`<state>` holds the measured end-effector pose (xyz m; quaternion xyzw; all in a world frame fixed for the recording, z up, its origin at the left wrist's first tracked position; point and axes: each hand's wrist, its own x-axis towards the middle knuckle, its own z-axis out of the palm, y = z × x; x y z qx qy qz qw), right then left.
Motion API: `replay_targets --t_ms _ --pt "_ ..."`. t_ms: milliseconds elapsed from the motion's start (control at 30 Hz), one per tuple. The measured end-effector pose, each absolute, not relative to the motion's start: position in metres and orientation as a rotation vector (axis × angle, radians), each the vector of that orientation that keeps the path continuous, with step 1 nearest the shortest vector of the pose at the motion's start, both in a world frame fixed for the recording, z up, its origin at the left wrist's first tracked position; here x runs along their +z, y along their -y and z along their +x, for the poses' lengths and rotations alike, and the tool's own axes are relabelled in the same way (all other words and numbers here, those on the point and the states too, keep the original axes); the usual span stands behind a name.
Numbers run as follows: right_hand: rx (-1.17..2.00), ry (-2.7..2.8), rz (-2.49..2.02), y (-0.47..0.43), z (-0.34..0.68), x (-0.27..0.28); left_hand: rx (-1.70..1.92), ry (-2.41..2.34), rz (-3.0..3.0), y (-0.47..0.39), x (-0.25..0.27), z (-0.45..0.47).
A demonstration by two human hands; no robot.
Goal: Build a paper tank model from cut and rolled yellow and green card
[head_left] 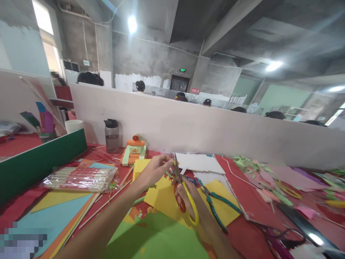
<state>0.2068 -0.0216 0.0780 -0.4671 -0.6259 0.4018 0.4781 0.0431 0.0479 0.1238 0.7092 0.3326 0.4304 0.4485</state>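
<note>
My right hand (pixel 190 192) grips a pair of scissors (pixel 177 171) with a red and a yellow handle loop, blades pointing up and away from me. Beside the blades, my left hand (pixel 157 168) pinches a small piece of yellow paper (pixel 176 163); its exact shape is too small to make out. The blades are slightly apart around this paper. Beneath both hands lie yellow paper sheets (pixel 157 194) and a large green sheet (pixel 159 237). Pliers with teal handles (pixel 212 205) rest on yellow paper to the right of my right hand.
An orange and green paper model (pixel 134 153) and a water bottle (pixel 111 136) stand by the white partition (pixel 188 126). Wrapped sticks (pixel 81 178) lie at left, near a green board (pixel 40 154). Paper scraps (pixel 253 167) and a black phone-like object (pixel 307 226) are at right. People sit beyond.
</note>
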Motion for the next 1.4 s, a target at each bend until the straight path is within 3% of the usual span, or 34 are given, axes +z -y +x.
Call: replay_targets --t_ms 1400 --pt "0.894 1.545 -1.246 0.017 0.208 0.075 1.075 -0.787 1.714 -0.051 0.119 0.043"
